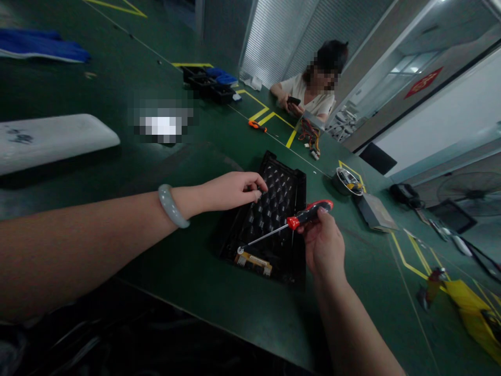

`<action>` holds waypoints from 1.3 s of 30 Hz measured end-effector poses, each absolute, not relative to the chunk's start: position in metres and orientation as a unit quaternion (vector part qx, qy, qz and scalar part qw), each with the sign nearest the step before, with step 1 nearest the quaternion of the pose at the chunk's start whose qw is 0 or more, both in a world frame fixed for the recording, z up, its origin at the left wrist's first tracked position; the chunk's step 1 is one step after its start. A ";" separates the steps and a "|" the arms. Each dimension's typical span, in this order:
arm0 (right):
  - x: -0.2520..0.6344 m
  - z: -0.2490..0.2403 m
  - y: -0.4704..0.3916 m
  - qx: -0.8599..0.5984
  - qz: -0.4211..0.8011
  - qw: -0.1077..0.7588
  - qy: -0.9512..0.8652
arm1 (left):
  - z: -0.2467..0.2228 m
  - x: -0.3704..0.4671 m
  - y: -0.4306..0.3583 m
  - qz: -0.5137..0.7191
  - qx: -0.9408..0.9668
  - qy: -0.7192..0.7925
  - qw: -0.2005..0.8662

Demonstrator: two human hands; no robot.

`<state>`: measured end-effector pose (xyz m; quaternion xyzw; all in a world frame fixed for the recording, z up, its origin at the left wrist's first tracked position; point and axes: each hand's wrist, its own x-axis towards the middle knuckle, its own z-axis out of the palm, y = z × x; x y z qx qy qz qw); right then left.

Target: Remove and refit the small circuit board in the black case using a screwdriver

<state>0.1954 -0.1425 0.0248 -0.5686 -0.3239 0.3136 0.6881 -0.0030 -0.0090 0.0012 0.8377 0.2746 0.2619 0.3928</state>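
Observation:
My right hand is closed around a red and black screwdriver. Its shaft slants down to the left, and the tip meets a small round silvery piece at the corner of a yellowish circuit board. That board lies at the near end of a black plastic panel with a diamond-patterned surface. Over the panel's left side hovers my left hand, fingers curled and thumb near the forefinger; whether anything small is between them I cannot make out. A pale bangle circles the left wrist.
Across the green table a person holds a dark object. Beyond the panel lie an orange screwdriver, bundled cables and black bins. A metal bowl and grey box stand right; a white object lies left.

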 end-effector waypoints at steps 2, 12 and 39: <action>0.195 0.025 -0.143 -0.568 0.313 0.689 -0.323 | 0.001 -0.003 -0.009 0.264 0.840 0.272 0.389; 0.196 0.026 -0.143 -0.559 0.300 0.693 -0.341 | 0.000 -0.004 -0.009 0.261 0.841 0.277 0.384; 0.156 0.083 -0.188 -0.471 0.167 0.513 -0.698 | 0.033 -0.025 -0.023 0.056 0.962 -0.001 0.268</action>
